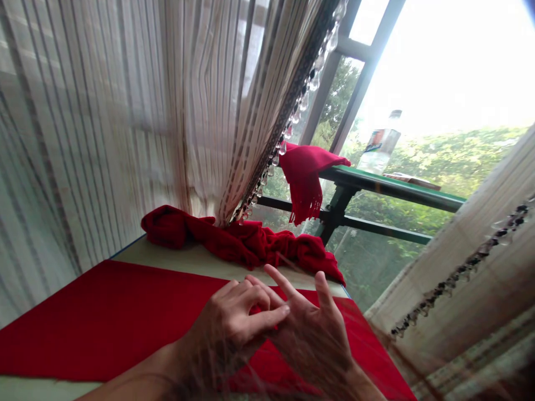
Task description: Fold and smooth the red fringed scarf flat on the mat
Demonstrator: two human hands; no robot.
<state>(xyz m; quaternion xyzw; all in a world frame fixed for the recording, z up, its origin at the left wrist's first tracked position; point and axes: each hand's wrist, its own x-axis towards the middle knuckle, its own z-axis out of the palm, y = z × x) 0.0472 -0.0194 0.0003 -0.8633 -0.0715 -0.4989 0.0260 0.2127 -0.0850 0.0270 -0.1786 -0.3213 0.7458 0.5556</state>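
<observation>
The fingers of a left hand (234, 317) curl against an open-fingered right hand (309, 328); whether they pinch anything small is hard to tell. Below, a flat red cloth (104, 312) covers much of a table (167, 259). Beyond lies a crumpled red cloth (246, 242), near a striped curtain (159, 111) and a railing (388, 186).

Cloth (104, 317) on table (159, 257); bottle (381, 146) behind, on railing (376, 182).

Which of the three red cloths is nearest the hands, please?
The flat red cloth spread on the table; the crumpled red cloth lies beyond it, and the fringed red scarf hangs over the green railing.
</observation>
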